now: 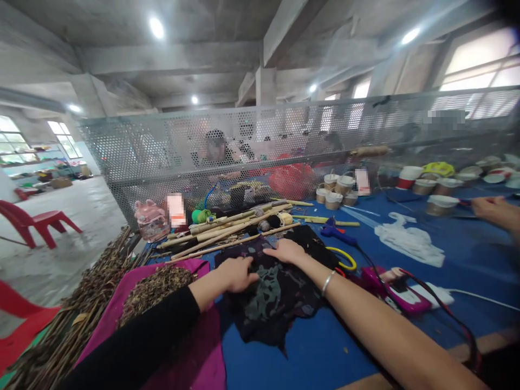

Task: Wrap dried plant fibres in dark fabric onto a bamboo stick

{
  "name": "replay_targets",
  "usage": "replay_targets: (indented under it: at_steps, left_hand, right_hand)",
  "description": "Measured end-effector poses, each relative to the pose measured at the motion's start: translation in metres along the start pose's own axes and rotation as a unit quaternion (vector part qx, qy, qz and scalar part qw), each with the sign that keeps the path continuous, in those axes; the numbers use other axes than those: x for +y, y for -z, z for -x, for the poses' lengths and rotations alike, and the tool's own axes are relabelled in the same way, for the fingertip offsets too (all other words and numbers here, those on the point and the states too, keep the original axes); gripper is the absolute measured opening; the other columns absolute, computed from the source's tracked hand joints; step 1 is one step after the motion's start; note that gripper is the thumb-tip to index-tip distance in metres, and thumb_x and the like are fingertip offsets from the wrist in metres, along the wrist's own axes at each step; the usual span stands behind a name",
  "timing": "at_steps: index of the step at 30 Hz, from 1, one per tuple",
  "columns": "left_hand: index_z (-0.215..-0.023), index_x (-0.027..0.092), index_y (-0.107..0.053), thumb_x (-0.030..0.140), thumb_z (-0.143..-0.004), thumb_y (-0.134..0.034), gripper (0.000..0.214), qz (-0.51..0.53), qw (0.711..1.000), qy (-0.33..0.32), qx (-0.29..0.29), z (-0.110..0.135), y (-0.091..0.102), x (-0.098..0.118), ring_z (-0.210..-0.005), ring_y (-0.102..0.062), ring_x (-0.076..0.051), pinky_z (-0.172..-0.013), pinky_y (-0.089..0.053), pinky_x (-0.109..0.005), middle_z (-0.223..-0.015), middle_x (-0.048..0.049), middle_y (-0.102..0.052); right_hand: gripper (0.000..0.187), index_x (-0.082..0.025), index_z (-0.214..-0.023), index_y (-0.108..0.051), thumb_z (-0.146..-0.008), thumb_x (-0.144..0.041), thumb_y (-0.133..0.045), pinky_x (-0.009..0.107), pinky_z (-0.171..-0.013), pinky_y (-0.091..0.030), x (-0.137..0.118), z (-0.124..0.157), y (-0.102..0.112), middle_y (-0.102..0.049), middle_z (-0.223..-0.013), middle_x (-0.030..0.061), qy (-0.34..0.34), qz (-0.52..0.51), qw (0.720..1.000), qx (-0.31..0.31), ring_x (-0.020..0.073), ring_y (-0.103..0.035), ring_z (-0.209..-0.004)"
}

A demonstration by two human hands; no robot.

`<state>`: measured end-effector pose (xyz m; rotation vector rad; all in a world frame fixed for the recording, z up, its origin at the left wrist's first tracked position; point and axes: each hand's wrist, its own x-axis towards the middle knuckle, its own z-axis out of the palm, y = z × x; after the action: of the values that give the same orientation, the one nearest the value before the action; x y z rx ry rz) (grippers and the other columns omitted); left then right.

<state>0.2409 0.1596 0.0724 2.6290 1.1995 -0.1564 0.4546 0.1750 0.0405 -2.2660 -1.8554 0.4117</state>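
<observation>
A dark, patchy sheet of black and grey-green material (280, 295) lies on the blue table (325, 352) in front of me. My left hand (238, 273) presses on its left part with fingers curled down onto it. My right hand (287, 251) lies flat on its upper edge, fingers stretched out, a silver bangle (327, 282) on the wrist. Neither hand holds anything.
A magenta cloth (195, 352) with dried plant bits sits at left, beside a bundle of twigs (73, 319). Bamboo sticks (219, 230), yarn balls, yellow-handled scissors (343, 259), a pink glue gun (400, 295), white cloth (410, 241) and paper cups (337, 192) lie beyond. Another person's hand (493, 208) reaches in at right. A mesh screen (244, 146) backs the table.
</observation>
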Motion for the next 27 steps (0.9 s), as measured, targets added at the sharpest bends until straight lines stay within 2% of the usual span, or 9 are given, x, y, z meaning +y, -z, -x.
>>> replay_targets:
  at_steps: [3,7,10,12,14,16,20,22,27]
  left_hand:
    - [-0.128,0.014,-0.040,0.020,-0.080,-0.049,0.050,-0.020,0.996,0.065,0.057,-0.022,0.003,-0.019,-0.111,-0.054,-0.030,-0.090,-0.043,-0.041,-0.124,-0.0190,-0.050]
    - [-0.136,0.014,-0.025,0.015,-0.066,-0.064,0.080,-0.021,0.989,0.098,0.112,-0.037,0.002,-0.037,-0.119,-0.047,-0.032,-0.094,-0.041,-0.040,-0.133,-0.0203,-0.040]
    - [-0.142,0.014,-0.004,0.018,-0.063,-0.067,0.101,0.050,0.982,0.000,0.183,-0.037,-0.001,-0.040,-0.130,-0.032,-0.028,-0.101,-0.034,-0.036,-0.145,-0.0189,-0.020]
    - [-0.141,0.013,-0.013,0.014,-0.065,-0.061,0.089,0.123,0.967,-0.093,0.202,-0.027,-0.003,-0.036,-0.125,-0.039,-0.024,-0.099,-0.036,-0.034,-0.140,-0.0169,-0.033]
    - [-0.125,0.015,-0.045,0.011,-0.069,-0.053,0.057,0.154,0.964,-0.151,0.155,-0.007,-0.005,-0.029,-0.104,-0.055,-0.020,-0.088,-0.043,-0.031,-0.113,-0.0098,-0.059]
    - [-0.094,0.017,-0.064,0.012,-0.071,-0.050,0.027,0.124,0.974,-0.172,0.085,0.021,-0.006,-0.019,-0.083,-0.060,-0.017,-0.076,-0.046,-0.026,-0.087,-0.0042,-0.065]
    - [-0.087,0.020,-0.063,0.013,-0.073,-0.049,0.022,0.046,0.987,-0.147,0.050,0.076,-0.007,0.006,-0.075,-0.061,-0.017,-0.066,-0.047,-0.024,-0.086,-0.0037,-0.061]
    - [-0.091,0.021,-0.061,0.014,-0.075,-0.048,0.021,0.013,0.989,-0.142,0.034,0.095,-0.007,0.017,-0.076,-0.062,-0.018,-0.066,-0.049,-0.025,-0.087,-0.0039,-0.061]
    - [-0.093,0.018,-0.057,0.020,-0.079,-0.051,0.015,-0.081,0.979,-0.181,-0.043,0.117,-0.014,0.032,-0.074,-0.063,-0.020,-0.063,-0.052,-0.028,-0.090,-0.0053,-0.062]
  right_hand:
    - [0.043,-0.016,-0.081,-0.066,-0.064,-0.054,-0.064,0.032,-0.069,-0.044,-0.014,-0.007,-0.004,-0.066,-0.094,0.0148,0.011,0.001,1.000,0.015,0.0285,-0.062,-0.088]
    - [0.014,-0.016,-0.082,-0.063,-0.075,-0.028,-0.058,0.025,-0.068,-0.039,-0.032,0.003,0.002,-0.066,-0.087,0.0080,0.107,-0.034,0.993,0.047,0.0190,-0.059,-0.082]
    - [0.011,-0.019,-0.085,-0.059,-0.081,-0.025,-0.051,0.021,-0.065,-0.036,-0.049,0.036,0.004,-0.064,-0.082,0.0017,0.202,-0.062,0.976,0.058,0.0131,-0.054,-0.074]
    - [0.010,-0.019,-0.081,-0.058,-0.080,-0.027,-0.053,0.020,-0.060,-0.033,-0.058,0.066,0.005,-0.062,-0.074,-0.0007,0.293,-0.089,0.951,0.047,0.0117,-0.050,-0.066]
    - [0.012,-0.019,-0.079,-0.057,-0.078,-0.031,-0.056,0.021,-0.058,-0.033,-0.060,0.093,0.009,-0.060,-0.072,-0.0010,0.392,-0.118,0.912,0.020,0.0116,-0.049,-0.064]
    - [0.021,-0.019,-0.078,-0.058,-0.076,-0.039,-0.058,0.020,-0.058,-0.036,-0.054,0.105,0.015,-0.061,-0.074,-0.0003,0.458,-0.160,0.874,-0.030,0.0117,-0.051,-0.064]
    - [0.036,-0.014,-0.082,-0.062,-0.090,-0.032,-0.031,0.026,-0.068,-0.044,-0.036,0.081,0.009,-0.064,-0.078,0.0067,0.344,-0.197,0.917,0.041,0.0151,-0.058,-0.071]
    - [0.032,-0.012,-0.105,-0.060,-0.082,-0.022,-0.039,0.035,-0.090,-0.040,-0.041,0.066,-0.011,-0.062,-0.109,0.0145,0.356,-0.126,0.925,0.045,0.0217,-0.055,-0.102]
    - [0.086,-0.018,-0.142,-0.021,-0.066,-0.026,-0.059,0.042,-0.111,-0.006,-0.089,0.060,-0.067,-0.016,-0.149,0.0112,0.534,-0.029,0.837,-0.115,0.0268,-0.018,-0.135]
